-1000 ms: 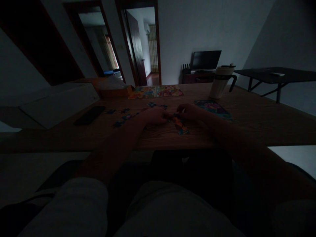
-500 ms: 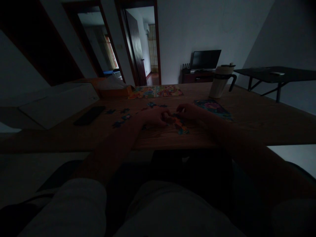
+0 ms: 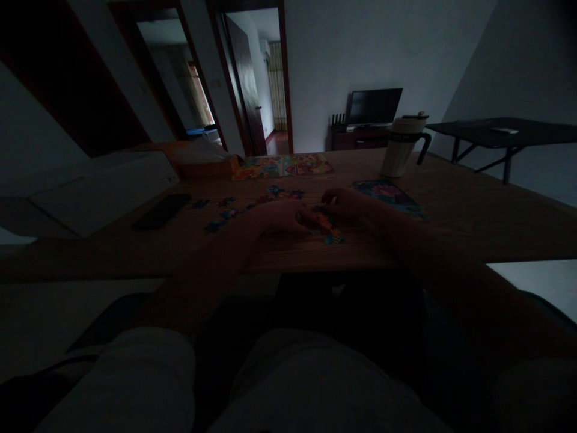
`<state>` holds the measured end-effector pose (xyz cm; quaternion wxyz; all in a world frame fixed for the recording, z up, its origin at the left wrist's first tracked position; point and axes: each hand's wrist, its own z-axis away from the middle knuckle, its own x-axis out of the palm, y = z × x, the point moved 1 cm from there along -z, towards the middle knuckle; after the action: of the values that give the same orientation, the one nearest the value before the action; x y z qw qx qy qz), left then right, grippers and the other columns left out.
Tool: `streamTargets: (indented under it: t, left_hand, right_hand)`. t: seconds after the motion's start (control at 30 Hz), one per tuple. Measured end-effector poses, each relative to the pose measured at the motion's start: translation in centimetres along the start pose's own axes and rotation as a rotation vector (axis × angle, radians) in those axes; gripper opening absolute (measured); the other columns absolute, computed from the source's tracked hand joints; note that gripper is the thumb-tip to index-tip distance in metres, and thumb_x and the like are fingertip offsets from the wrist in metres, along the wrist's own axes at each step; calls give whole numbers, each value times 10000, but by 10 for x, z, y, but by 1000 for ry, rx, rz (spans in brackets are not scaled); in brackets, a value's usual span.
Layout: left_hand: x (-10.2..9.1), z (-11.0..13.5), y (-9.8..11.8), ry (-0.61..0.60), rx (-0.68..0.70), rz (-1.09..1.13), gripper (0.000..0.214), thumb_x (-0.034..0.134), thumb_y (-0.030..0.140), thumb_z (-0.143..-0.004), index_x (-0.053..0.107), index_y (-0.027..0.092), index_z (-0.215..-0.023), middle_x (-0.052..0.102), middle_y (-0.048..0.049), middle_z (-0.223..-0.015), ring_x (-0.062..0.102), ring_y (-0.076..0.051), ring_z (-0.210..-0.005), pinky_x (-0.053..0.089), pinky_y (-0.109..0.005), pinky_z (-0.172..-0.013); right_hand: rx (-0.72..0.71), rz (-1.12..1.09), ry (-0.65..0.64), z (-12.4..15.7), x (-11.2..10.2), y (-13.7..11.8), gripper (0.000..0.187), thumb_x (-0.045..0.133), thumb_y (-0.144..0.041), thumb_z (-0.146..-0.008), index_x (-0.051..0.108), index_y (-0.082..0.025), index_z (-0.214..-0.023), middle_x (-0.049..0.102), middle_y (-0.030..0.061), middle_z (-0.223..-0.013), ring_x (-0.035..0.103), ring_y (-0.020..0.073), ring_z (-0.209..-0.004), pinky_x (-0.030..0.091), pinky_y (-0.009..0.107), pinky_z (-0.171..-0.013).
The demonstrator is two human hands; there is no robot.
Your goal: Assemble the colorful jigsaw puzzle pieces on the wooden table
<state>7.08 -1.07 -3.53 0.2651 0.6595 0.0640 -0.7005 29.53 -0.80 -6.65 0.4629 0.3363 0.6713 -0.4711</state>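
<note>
Both hands rest low on the wooden table [image 3: 451, 210], meeting over a short strip of joined jigsaw pieces [image 3: 328, 227] that lies flat near the table's front edge, just in front of the person. The left hand [image 3: 280, 218] lies knuckles-up with its fingers curled down at the strip's left end, apparently pinching or pressing a piece there, though the room is too dim to tell whether it truly grips one. The right hand [image 3: 346, 204] is curled the same way at the strip's far end, fingertips on or just beside the pieces; its grip cannot be made out either. Working with one hand on each side looks like a way to keep the strip from sliding while a piece is seated. The strip shows orange and teal patches and runs diagonally toward the person. Loose puzzle pieces [image 3: 225, 211] lie scattered to the left, within easy reach, and a dark phone [image 3: 158, 210] lies further left. A finished-looking colourful puzzle panel [image 3: 283, 166] lies at the far edge, another picture card [image 3: 388, 196] lies beside the right hand, and a tall mug [image 3: 401, 147] stands behind it
</note>
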Motion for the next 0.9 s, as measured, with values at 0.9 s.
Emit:
streamTargets:
  t: [0.9]
  left_hand:
    - [-38, 34, -83, 459, -645, -8, 347, 563, 385, -962, 683, 148, -1185, 700, -89, -1149, 624, -208, -963, 486, -329, -864]
  right_hand:
    - [180, 8, 31, 5, -12, 29, 276, 631, -263, -911, 695, -171, -1163, 741, 106, -1109, 692, 208, -912, 511, 258, -735]
